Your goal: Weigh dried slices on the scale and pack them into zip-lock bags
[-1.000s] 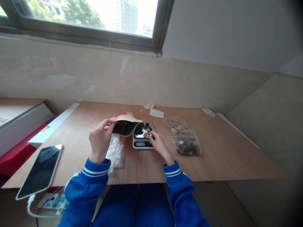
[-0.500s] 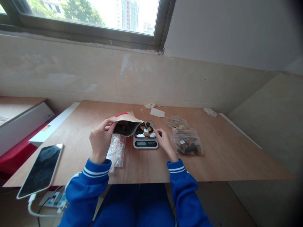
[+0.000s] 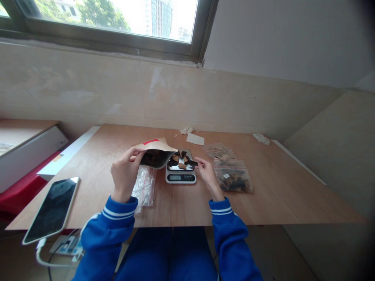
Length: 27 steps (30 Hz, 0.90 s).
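Observation:
My left hand point(image 3: 125, 171) grips the edge of a kraft paper pouch point(image 3: 158, 145) with a red patch, its mouth gaping toward me and dark inside. Right of the pouch stands a small kitchen scale point(image 3: 181, 178) with a lit display. Several dark brown dried slices point(image 3: 181, 159) lie on its plate. Between the fingertips of my right hand point(image 3: 207, 171) is a dark dried slice point(image 3: 193, 163), held at the plate's right edge. Whether it touches the plate, I cannot tell.
Zip bags of dried pieces point(image 3: 234, 180) lie right of the scale, and clear plastic bags point(image 3: 145, 187) left of it. A white card point(image 3: 195, 139) and crumpled tissue point(image 3: 186, 130) are behind. A phone point(image 3: 52, 208) on a cable sits at the table's left edge.
My right hand has shifted slightly right, away from the plate, and the dark slice in its fingers now shows more clearly. The left hand and pouch stay in place.

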Each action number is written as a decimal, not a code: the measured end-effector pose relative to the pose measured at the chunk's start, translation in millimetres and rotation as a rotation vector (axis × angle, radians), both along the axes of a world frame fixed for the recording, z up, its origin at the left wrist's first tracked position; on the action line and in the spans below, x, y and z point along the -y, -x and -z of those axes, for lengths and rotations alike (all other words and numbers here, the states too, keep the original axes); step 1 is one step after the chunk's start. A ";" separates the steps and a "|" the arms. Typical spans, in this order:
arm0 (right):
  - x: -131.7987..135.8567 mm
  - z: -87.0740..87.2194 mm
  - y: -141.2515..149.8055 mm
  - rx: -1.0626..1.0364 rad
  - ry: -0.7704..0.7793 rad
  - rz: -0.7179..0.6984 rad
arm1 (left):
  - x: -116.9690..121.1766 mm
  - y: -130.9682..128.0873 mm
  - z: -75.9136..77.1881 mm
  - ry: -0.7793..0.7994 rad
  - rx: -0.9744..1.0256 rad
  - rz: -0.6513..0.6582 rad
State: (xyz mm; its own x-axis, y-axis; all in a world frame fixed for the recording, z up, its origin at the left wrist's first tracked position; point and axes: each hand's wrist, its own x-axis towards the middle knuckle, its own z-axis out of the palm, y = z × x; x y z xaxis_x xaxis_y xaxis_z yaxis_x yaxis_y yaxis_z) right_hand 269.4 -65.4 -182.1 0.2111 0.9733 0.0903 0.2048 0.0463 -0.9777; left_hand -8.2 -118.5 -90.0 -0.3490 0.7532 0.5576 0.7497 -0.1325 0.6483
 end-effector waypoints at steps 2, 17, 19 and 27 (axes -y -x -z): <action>-0.5 3.2 -1.0 0.041 -0.042 0.008 | -0.3 0.7 0.3 0.003 0.007 0.004; 21.1 -11.4 29.2 0.363 -0.345 0.234 | 1.5 -2.6 -0.2 0.010 -0.001 -0.015; 39.3 -25.2 45.3 0.349 -0.458 0.207 | 1.4 -4.1 1.0 0.013 -0.005 -0.022; 76.8 -54.9 118.4 0.480 -0.506 -0.345 | 6.5 -3.1 4.0 -0.021 0.058 -0.057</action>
State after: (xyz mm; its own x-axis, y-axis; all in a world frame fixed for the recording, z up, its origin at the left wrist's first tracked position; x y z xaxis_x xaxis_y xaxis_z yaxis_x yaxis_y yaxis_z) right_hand 151.1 -142.3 -127.2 -0.2710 0.7925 0.5463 0.4927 0.6018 -0.6285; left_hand -5.1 -125.0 -94.0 -0.4237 0.7192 0.5507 0.7175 -0.1046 0.6886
